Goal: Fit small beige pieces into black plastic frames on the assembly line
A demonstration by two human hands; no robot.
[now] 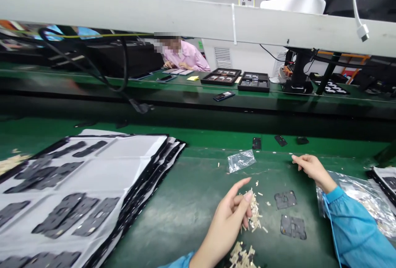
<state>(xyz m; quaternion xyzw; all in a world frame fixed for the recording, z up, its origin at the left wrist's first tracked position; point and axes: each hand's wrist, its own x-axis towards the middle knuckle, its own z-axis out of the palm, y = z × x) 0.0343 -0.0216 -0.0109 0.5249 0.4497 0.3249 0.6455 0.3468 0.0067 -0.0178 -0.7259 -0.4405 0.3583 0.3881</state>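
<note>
My left hand (227, 216) hovers over a pile of small pale strips (255, 214), index finger and thumb apart, other fingers loosely curled; nothing shows in it. A second heap of pale and dark strips (243, 256) lies nearer me. To the right, my right hand (312, 169) is raised above the mat with thumb and fingertips pinched together; whatever they hold, if anything, is too small to make out. Between the hands and slightly nearer me, one flat black plastic part (285, 199) lies beyond another flat black part (293, 226) on the green mat (173, 202).
Stacked white trays (102, 165) at left carry several black parts. A clear bag (241, 161) lies ahead; a larger bag of pieces (368, 202) sits beside my right sleeve. Small black parts (281, 140) line the back edge. A person in pink (192, 55) works across the bench.
</note>
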